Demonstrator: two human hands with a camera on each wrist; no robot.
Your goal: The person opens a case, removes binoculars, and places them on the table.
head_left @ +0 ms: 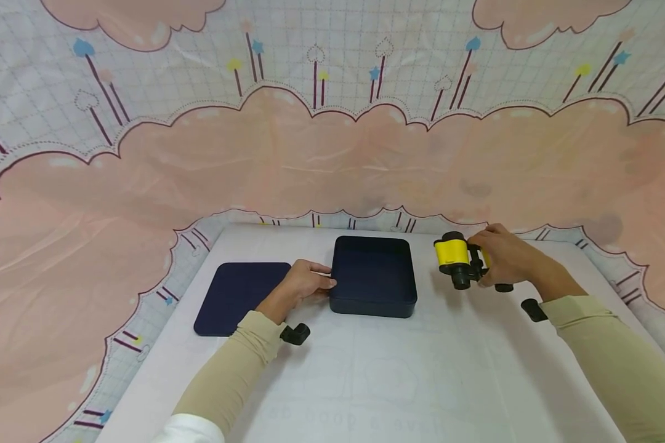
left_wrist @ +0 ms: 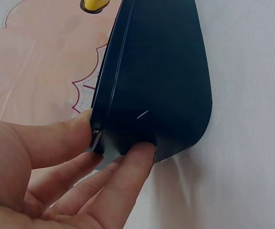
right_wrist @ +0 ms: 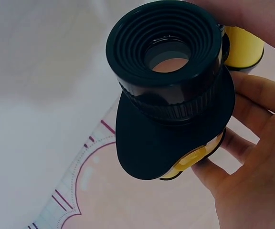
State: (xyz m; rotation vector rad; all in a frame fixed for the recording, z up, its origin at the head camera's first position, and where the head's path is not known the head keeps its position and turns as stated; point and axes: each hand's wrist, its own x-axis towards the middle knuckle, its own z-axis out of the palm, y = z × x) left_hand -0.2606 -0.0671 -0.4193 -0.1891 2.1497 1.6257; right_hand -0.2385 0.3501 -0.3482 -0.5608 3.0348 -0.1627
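Observation:
The left hand (head_left: 305, 280) is at the left side of an open dark blue box (head_left: 373, 307). Its thumb lies at the rim and its other fingers (left_wrist: 136, 162) press the outer wall, so it grips that edge. To the right, yellow and black binoculars (head_left: 453, 252) are held by the right hand (head_left: 504, 255), raised a little over the table with a shadow beneath. One black eyepiece (right_wrist: 163, 45) faces the right wrist camera, and the fingers (right_wrist: 259, 90) wrap round the far barrel. Flat on the table left of the box lies a dark blue lid (head_left: 238, 295), partly covered by the left arm.
The white table (head_left: 393, 381) carries the box and lid. Behind it and along its sides hangs a patterned pink and white cloth (head_left: 366, 160). Small black wrist cameras (head_left: 295, 334) are worn under both wrists.

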